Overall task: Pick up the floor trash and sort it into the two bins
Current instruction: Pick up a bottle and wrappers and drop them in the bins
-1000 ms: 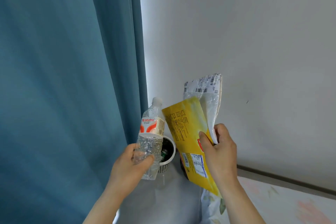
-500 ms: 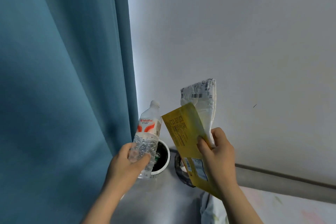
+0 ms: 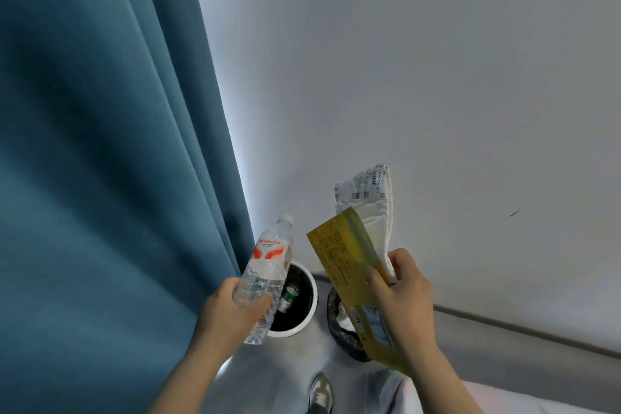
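A person's left hand (image 3: 235, 309) grips the lower body of a crumpled clear plastic water bottle with a red-and-white label (image 3: 270, 259), holding it cap-up and tilted above the near-left rim of a round white bin (image 3: 313, 299) on the grey floor. The right hand (image 3: 403, 292) pinches a flat yellow printed packet (image 3: 346, 262) together with a white padded mailer bearing a barcode label (image 3: 369, 208), held over a dark bin with a black liner (image 3: 349, 344) just right of the white one. A teal curtain (image 3: 100, 144) hangs at left beside a white wall (image 3: 403, 60).
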